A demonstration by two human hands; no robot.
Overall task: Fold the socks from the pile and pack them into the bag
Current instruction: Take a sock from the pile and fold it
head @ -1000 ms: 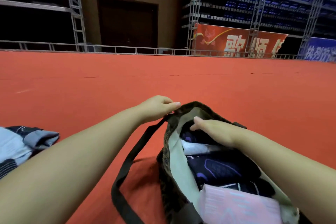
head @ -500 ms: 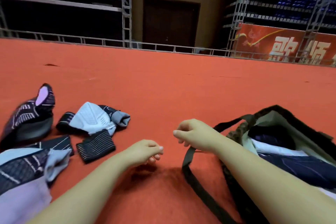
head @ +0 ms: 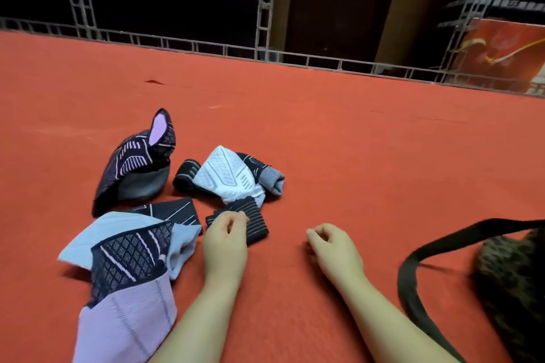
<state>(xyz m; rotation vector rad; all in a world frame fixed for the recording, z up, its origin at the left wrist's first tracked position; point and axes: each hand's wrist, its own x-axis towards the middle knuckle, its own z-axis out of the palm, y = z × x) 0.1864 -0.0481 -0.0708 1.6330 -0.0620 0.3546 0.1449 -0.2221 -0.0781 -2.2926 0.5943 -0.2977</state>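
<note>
- The socks still to be folded lie loose on the red floor, and the striped black sock (head: 240, 219) is the landmark: a white-and-navy sock (head: 233, 178) lies just beyond it, touching its far end; a dark sock with a lilac lining (head: 138, 162) stands up further beyond and to the left; a large light-blue, black-mesh and lilac sock (head: 132, 262) lies just to its left, nearer the person.
- The left hand (head: 225, 240) sits over the near left corner of the striped black sock, fingers curled down toward it. Whether they already pinch the fabric I cannot tell.
- The right hand (head: 334, 247) hangs to the right of the striped sock, apart from it, fingers loosely curled and holding nothing.
- The bag (head: 513, 280) lies well to the right of the striped sock, at the frame's edge, its dark strap (head: 413, 274) looping over the floor toward the person. Its opening is out of view.
- Judged from this, the step in hand is picking the next sock from the pile. The next move calls for a firm pinch on the striped sock, lifting it free of the white-and-navy one, then both hands to flatten and fold it.
- Bare floor (head: 354, 141) runs beyond and to the right of the striped sock, with room between it and the bag for folding. A metal railing (head: 206, 47) closes off the far edge, well away.
</note>
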